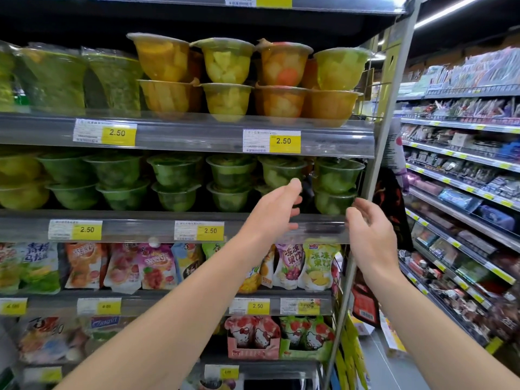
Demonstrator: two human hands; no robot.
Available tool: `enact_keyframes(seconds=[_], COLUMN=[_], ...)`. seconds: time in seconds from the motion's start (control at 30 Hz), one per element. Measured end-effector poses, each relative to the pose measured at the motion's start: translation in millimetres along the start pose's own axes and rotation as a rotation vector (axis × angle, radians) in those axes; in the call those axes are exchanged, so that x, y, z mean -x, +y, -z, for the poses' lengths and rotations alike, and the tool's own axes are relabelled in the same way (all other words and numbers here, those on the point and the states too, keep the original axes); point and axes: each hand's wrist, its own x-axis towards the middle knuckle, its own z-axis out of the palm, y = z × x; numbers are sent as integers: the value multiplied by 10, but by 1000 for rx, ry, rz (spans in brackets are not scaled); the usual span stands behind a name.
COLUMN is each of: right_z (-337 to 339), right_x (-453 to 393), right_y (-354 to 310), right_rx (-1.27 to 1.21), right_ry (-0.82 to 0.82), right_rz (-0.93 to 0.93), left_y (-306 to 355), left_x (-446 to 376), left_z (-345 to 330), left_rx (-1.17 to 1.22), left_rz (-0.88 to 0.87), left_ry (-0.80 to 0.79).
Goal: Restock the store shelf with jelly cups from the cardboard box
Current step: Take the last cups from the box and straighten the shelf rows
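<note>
At the right end of the middle shelf [180, 225], both bare forearms reach up and forward from the bottom of the view. The left hand [274, 208] is raised with its palm turned to the right, fingers [294, 184] nearly straight and loosely spread, holding nothing; its fingertips overlap the lower green jelly cups [281, 173] in the second column from the right, though contact cannot be told. The right hand [368, 229] is lifted with its palm facing left, fingers relaxed and gently curved, also empty, with its fingertips just beside the bottom cup of the rightmost stack [334, 187]. The two palms face each other with a gap between them, in front of the shelf's clear front rail.

Counting the green cups on this shelf: six columns show, each two cups high, so twelve at the front, with yellow-green cups [19, 181] at the far left. On the shelf above, orange and yellow fruit cups [225, 80] stand in four columns of two, eight at the front, with blurred green packs [81, 80] to their left. Four yellow 2.50 price tags [283, 141] are readable on these two rails. Below hang rows of printed jelly pouches [157, 266], too crowded to count. The cardboard box is out of view.
</note>
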Motion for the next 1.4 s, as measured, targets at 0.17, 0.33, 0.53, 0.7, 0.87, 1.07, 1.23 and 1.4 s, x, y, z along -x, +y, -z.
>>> enact_keyframes(seconds=[0.17,0.33,0.53,0.7,0.87,1.07,1.23,1.4], right_z=[55,38,64,71,140,230,277,368], right_x=[-108,-230,-291,-300,-286,-158,-269,-519], right_y=[48,39,48,18,-4,-116,-479,-1003], right_rx=[28,-8,-86,-88,13,182,205,152], right_ry=[-122,-191,-258,-303,-302,-124,-124,-76], right_rz=[2,8,1,3,25,206,335,383], left_y=[0,33,-2,-16,15,158,534,1039], left_x=[-152,-273,-359,-363,-285,-58,102,35], left_z=[-293,-440,-462,-448,-372,-107,122,195], left_rx=[145,262,275,257,246,80,-43,-22], left_rz=[63,105,131,129,140,124,-51,-163], left_ry=[-33,-76,-60,-52,-58,-61,-81,-12])
